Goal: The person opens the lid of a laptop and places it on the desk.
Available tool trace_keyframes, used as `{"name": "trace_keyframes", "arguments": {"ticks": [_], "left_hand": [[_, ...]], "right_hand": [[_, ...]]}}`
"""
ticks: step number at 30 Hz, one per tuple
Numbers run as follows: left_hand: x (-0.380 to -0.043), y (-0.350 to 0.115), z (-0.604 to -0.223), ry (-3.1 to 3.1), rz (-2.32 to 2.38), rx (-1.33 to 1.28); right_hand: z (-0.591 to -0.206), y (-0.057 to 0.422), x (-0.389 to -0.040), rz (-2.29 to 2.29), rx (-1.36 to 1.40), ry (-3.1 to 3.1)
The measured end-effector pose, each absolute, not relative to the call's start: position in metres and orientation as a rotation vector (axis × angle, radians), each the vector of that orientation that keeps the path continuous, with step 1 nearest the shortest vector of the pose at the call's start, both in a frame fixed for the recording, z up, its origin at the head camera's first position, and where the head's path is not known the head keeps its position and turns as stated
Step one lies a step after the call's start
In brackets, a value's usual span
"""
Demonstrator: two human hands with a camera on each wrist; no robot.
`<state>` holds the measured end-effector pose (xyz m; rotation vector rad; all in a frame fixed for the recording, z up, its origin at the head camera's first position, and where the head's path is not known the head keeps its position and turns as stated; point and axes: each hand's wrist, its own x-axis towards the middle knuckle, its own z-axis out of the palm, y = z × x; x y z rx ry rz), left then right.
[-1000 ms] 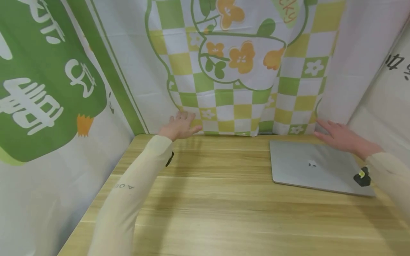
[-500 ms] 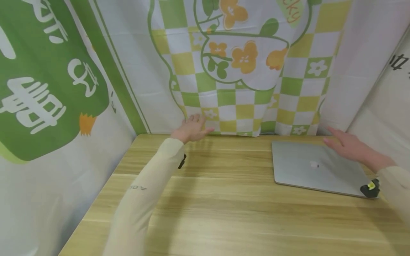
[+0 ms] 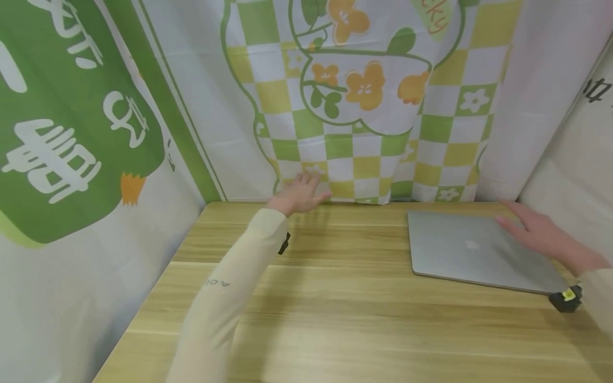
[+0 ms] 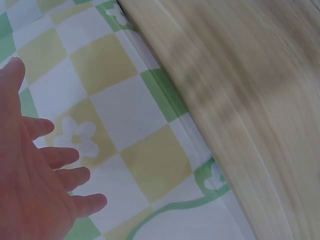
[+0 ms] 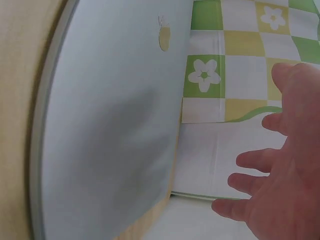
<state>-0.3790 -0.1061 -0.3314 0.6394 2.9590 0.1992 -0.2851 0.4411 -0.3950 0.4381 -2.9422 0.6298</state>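
A closed grey laptop [image 3: 450, 250] lies flat at the back right of the wooden table [image 3: 325, 308]. Over its right part hovers my right hand [image 3: 543, 231], fingers spread and holding nothing; its shadow falls on the lid in the right wrist view. My left hand [image 3: 299, 194] reaches over the table's back edge, in front of the checkered curtain [image 3: 340, 143]. Its fingers are stretched apart and nothing is in them. The left wrist view shows the same left hand [image 4: 35, 180] with its palm and spread fingers beside the curtain cloth.
White cloth with a large green printed shape [image 3: 57, 127] hangs along the left side. Another pale cloth [image 3: 574, 154] hangs at the right. Each wrist carries a small black device, such as the right camera mount [image 3: 566, 299].
Both hands have shifted to the right, the right one also slightly lower and nearer. The laptop stays where it was on the table.
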Motion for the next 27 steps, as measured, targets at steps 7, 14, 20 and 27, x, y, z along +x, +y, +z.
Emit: {"name": "trace_keyframes", "arguments": {"ticks": [7, 14, 20, 27], "left_hand": [[-0.379, -0.096, -0.338, 2.965, 0.224, 0.699], [-0.382, -0.082, -0.349, 2.961, 0.277, 0.745], [-0.381, -0.066, -0.358, 2.928, 0.348, 0.762], [-0.376, -0.049, -0.371, 2.875, 0.49, 0.79]], "right_hand": [[-0.402, 0.449, -0.275, 0.664, 0.432, -2.913], [-0.415, 0.453, -0.269, 0.744, 0.354, -2.916], [-0.419, 0.453, -0.267, 0.762, 0.332, -2.908], [-0.419, 0.456, -0.263, 0.783, 0.278, -2.915]]}}
